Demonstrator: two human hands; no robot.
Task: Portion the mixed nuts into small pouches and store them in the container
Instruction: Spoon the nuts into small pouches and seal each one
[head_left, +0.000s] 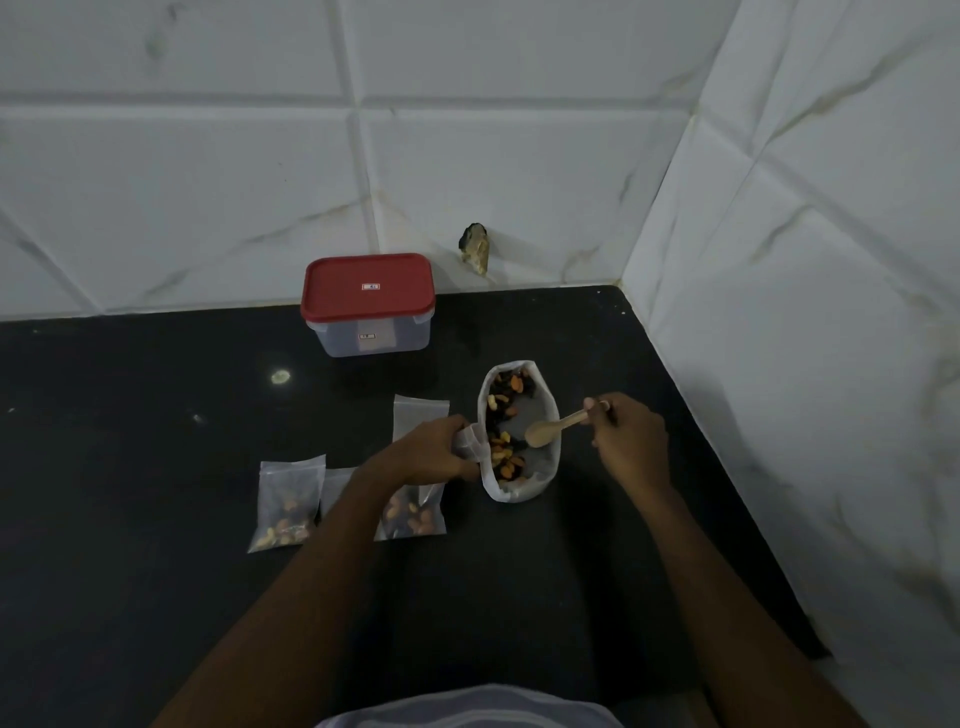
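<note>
Pale shirt fabric (467, 709) is seen at the bottom edge. A clear pouch (470, 441) is gripped by the left hand (431, 449) against the white bag (519, 491) of mixed nuts (506, 452). A wooden spoon (550, 428) is pinched by the right hand (628, 436), with its bowl over the bag. Filled pouches (288, 504) are laid on the black counter (130, 467) (left of the bag). The red-lidded container (369, 306) is stood closed by the wall.

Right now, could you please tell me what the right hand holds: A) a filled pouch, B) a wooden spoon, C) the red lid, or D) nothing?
B: the right hand grips the spoon by its handle, with the bowl over the open bag of nuts.
</note>
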